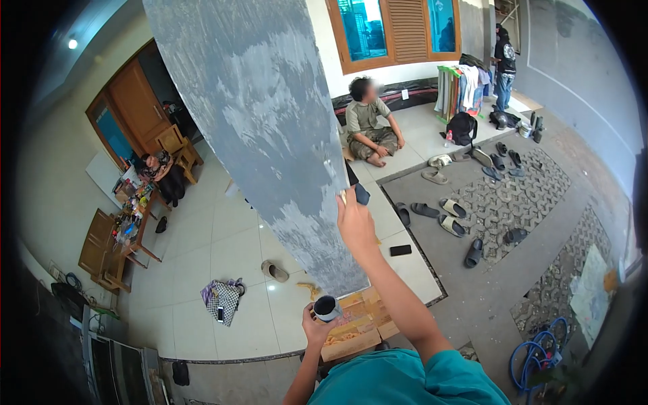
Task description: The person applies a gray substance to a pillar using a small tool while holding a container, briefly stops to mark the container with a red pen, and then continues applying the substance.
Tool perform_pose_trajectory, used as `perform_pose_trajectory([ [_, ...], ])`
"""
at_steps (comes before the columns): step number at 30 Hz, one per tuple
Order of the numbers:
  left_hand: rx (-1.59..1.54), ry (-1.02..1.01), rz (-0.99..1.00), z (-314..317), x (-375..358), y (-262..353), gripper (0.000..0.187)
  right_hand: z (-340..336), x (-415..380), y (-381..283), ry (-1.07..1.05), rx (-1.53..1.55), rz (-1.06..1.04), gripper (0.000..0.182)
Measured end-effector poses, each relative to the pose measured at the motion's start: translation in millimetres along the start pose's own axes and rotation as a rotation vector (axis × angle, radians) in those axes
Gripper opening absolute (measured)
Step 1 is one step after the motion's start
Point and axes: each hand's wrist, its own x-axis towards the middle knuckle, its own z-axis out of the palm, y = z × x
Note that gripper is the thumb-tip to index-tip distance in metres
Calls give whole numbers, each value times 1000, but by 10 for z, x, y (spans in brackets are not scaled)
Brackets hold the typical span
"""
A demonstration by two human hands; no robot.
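A tall pillar (270, 121) with streaky grey paint rises in front of me. My right hand (356, 219) is raised against its right edge, fingers closed around a paintbrush (344, 196); most of the brush is hidden by the hand, and its tip appears to meet the pillar. Lower down, near the pillar's base, my left hand (315, 329) grips a small grey-smeared cup (328, 309) with dark contents. Flattened cardboard (351, 335) lies on the floor under the cup, around the pillar's foot.
A black phone (400, 250) and a sandal (275, 271) lie on the tiles, with a checked cloth (223, 300) to the left. One person (368, 125) sits behind the pillar. Several sandals (452, 216) and a blue hose (536, 354) are on the right-hand paving, beyond the tile edge.
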Motion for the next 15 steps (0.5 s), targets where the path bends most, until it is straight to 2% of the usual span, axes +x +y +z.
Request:
perform_pose_trajectory([
  [2, 13, 9, 29, 26, 6, -19, 78, 35, 127, 108, -43, -115, 96, 23],
  [8, 2, -8, 0, 51, 27, 9, 79, -47, -256, 489, -203, -188, 179, 31],
  [15, 20, -59, 17, 124, 14, 8, 78, -516, 28, -65, -67, -145, 145, 35],
])
